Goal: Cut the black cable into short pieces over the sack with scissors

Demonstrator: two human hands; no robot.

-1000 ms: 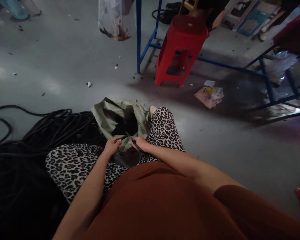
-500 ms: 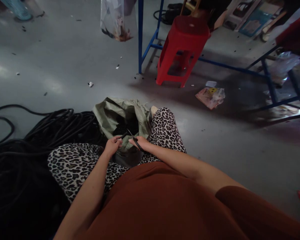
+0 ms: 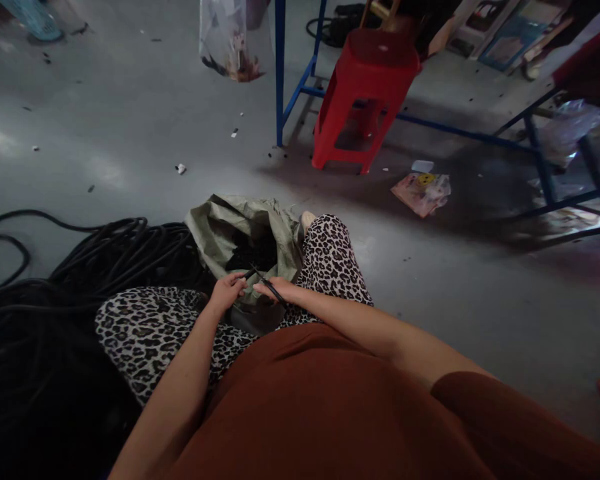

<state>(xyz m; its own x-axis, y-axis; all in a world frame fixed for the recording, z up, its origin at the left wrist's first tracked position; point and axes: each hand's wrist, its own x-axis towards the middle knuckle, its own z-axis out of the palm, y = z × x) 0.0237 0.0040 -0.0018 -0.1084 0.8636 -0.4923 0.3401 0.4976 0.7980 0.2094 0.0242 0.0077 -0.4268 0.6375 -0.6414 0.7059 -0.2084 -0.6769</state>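
Observation:
My left hand (image 3: 229, 291) is closed on a short piece of black cord (image 3: 250, 273), whose end sticks out past the fingertips. In my right hand (image 3: 286, 289) is a pair of scissors (image 3: 276, 291) with black handles. The scissor blades point up and left and reach the end of the cord; whether they touch it is too small to tell. Both hands are over the near rim of an open greenish woven sack (image 3: 207, 230) between my knees. Small dark pieces (image 3: 254, 253) lie inside the sack, hard to make out in the shadow.
Coils of black cord (image 3: 115, 257) lie on the floor at my left. Ahead stand a red plastic stool (image 3: 375, 63) and a blue metal frame (image 3: 280, 87). A clear bag (image 3: 235, 40) hangs beside the frame. A crumpled plastic bag (image 3: 423, 193) and small scraps lie on the floor.
My right hand has shifted slightly left, and the scissor blades have come down onto or close to the cord end. My left hand has barely moved.

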